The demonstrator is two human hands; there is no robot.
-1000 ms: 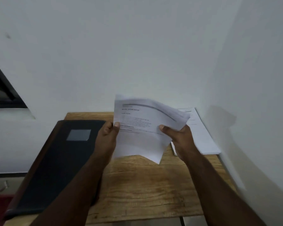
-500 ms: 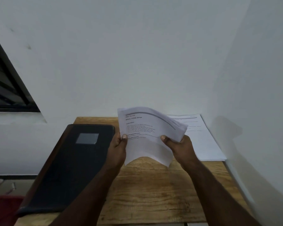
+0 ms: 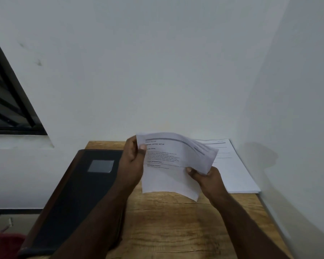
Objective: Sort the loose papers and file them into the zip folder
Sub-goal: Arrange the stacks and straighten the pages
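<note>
I hold a small bundle of printed white sheets (image 3: 168, 165) above the wooden table (image 3: 176, 227). My left hand (image 3: 132, 159) pinches the bundle's upper left edge, thumb on the printed face. My right hand (image 3: 206, 179) grips its right side lower down, where the sheets curl over. A black zip folder (image 3: 77, 193) with a grey label window lies closed on the table's left part, partly under my left forearm. A flat stack of white papers (image 3: 232, 171) lies at the table's far right corner.
White walls close in behind the table and along its right side. A dark barred window (image 3: 6, 101) sits at the left. Something red (image 3: 6, 242) lies low beyond the table's left edge.
My left hand has slid up the bundle's left edge to near its top corner. The view has tilted a little, and the sheets sit slightly higher and flatter.
</note>
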